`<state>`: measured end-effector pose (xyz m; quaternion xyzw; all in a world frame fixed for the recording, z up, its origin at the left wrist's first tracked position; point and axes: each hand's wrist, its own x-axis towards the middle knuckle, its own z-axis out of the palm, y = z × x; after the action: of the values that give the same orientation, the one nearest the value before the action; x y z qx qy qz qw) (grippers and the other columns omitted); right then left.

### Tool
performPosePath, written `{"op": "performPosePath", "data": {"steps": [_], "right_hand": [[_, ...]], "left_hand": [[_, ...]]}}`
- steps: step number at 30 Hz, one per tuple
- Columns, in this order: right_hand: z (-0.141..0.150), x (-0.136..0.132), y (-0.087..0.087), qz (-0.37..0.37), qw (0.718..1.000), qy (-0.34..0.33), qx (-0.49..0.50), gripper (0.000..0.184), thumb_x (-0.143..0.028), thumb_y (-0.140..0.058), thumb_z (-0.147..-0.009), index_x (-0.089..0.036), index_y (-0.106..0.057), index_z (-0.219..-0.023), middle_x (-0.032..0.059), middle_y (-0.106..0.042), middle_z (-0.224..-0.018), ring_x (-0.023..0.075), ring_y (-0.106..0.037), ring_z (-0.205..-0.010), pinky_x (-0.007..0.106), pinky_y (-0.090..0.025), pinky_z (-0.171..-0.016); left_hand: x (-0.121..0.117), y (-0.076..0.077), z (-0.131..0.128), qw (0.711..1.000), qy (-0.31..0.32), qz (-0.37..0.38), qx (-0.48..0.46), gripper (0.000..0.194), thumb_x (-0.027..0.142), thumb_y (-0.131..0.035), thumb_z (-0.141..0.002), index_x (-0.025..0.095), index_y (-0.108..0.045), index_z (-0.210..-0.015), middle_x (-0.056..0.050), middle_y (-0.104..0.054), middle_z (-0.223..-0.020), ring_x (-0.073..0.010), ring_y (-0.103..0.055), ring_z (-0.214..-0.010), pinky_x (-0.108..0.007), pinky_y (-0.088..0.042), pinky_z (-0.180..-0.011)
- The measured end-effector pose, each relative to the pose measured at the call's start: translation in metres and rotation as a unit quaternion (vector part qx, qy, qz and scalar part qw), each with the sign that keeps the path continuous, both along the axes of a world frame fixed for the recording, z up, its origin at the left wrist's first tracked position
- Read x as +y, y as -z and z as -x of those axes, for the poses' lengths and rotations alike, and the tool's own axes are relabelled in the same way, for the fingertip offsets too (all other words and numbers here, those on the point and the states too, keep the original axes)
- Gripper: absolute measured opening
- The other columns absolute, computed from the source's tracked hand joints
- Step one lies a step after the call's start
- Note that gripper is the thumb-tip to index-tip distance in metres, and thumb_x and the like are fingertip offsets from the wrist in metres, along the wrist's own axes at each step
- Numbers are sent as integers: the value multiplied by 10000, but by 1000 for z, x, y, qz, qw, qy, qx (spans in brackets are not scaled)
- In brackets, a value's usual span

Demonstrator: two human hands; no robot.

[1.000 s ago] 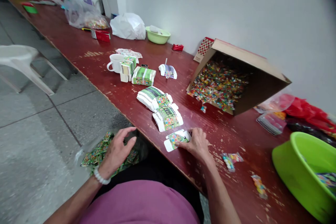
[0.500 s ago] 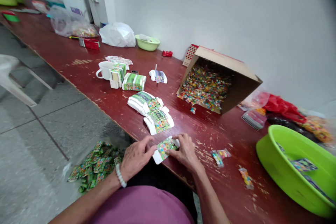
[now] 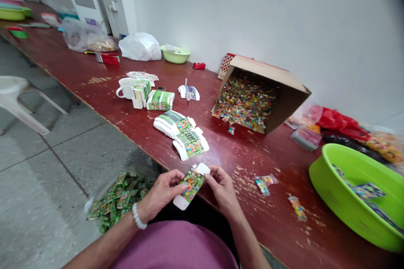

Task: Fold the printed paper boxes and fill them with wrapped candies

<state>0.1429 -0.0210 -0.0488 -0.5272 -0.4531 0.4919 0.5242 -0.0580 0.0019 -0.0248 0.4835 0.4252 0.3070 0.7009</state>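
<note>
A small green printed candy box (image 3: 192, 185) with white end flaps hangs over the table's front edge between my hands. My left hand (image 3: 164, 193), with a pale bead bracelet at the wrist, pinches its left side, thumb on the printed face. At the upper right corner, by a white flap, my right hand (image 3: 221, 185) grips it between thumb and fingers. Just beyond lie fanned stacks of flat green cartons (image 3: 191, 143) on the red table (image 3: 240, 155). Several small wrapped candy packs (image 3: 262, 185) rest to the right of my right hand.
A tipped cardboard box (image 3: 268, 67) spills wrapped candies (image 3: 246, 101). At right stands a green basin (image 3: 334, 193) with printed packets. A white mug (image 3: 126, 87) and banded carton bundles (image 3: 160, 100) sit farther left. Below the table edge is a bag of green packets (image 3: 120, 197).
My right hand has lifted the candy box off the table toward me. My left hand has come in from the left and taken hold of it. The box is now tilted more upright.
</note>
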Motion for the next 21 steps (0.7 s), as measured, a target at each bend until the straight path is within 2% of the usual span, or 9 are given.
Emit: {"op": "performPosePath", "data": {"steps": [2, 4, 6, 8, 11, 13, 16, 18, 21], "right_hand": [[1, -2, -11, 0, 998, -12, 55, 275, -429, -721, -829, -190, -628, -926, 1, -667, -786, 148, -594, -680, 268, -471, -662], [3, -6, -23, 1, 996, -43, 78, 254, -416, -730, -835, -197, -640, -925, -13, -647, -768, 122, -560, -641, 238, -444, -612], [6, -9, -34, 9, 992, -87, 89, 244, -417, -719, -853, -205, -654, -953, -16, -627, -763, 112, -539, -626, 227, -429, -587], [8, -13, -44, 9, 990, -109, 87, 257, -426, -717, -857, -210, -666, -986, -6, -624, -787, 118, -550, -658, 234, -445, -610], [12, -16, -53, -2, 991, -105, 80, 286, -446, -717, -856, -222, -668, -1027, 10, -634, -838, 127, -578, -700, 253, -483, -662], [14, -17, -56, 3, 991, -108, 85, 314, -463, -704, -861, -231, -651, -1066, -3, -618, -786, 109, -557, -608, 241, -479, -589], [19, -19, -59, 19, 987, -120, 105, 353, -470, -687, -872, -238, -612, -1127, -28, -598, -738, 56, -449, -446, 192, -389, -435], [21, -20, -63, 11, 985, -126, 114, 333, -462, -680, -882, -229, -608, -1109, -25, -610, -753, 43, -434, -428, 180, -367, -416], [23, -21, -68, -10, 984, -136, 116, 283, -450, -658, -903, -214, -621, -1053, -32, -599, -689, 68, -497, -466, 198, -424, -468]], "left_hand": [[-1, -6, 2, 993, 73, 52, -80, 363, 364, -793, -753, 155, -655, -1017, -48, -715, -942, -156, -666, -772, -224, -469, -652], [-3, -9, 0, 967, 152, 118, -167, 511, 375, -820, -708, 171, -644, -1142, -91, -715, -1076, -206, -707, -857, -254, -502, -698], [-6, -10, -4, 934, 221, 168, -225, 563, 398, -846, -652, 148, -673, -1126, -131, -738, -1056, -250, -733, -835, -297, -533, -707], [-9, -10, -8, 912, 258, 192, -254, 536, 428, -868, -610, 120, -719, -1023, -141, -766, -942, -268, -742, -764, -334, -556, -701], [-12, -12, -12, 908, 254, 190, -273, 580, 463, -908, -544, 129, -738, -987, -127, -780, -885, -270, -741, -746, -354, -573, -707], [-13, -15, -12, 916, 239, 178, -267, 641, 470, -939, -492, 141, -737, -1004, -115, -784, -878, -254, -738, -751, -341, -575, -716], [-14, -19, -12, 931, 229, 153, -240, 682, 494, -955, -439, 135, -738, -977, -117, -783, -866, -236, -732, -755, -298, -568, -685], [-15, -22, -12, 943, 206, 135, -222, 603, 500, -943, -471, 128, -735, -898, -100, -772, -790, -223, -728, -692, -276, -557, -630], [-15, -28, -14, 961, 159, 103, -201, 497, 524, -904, -542, 122, -703, -755, -62, -725, -645, -192, -693, -550, -256, -533, -536]]}}
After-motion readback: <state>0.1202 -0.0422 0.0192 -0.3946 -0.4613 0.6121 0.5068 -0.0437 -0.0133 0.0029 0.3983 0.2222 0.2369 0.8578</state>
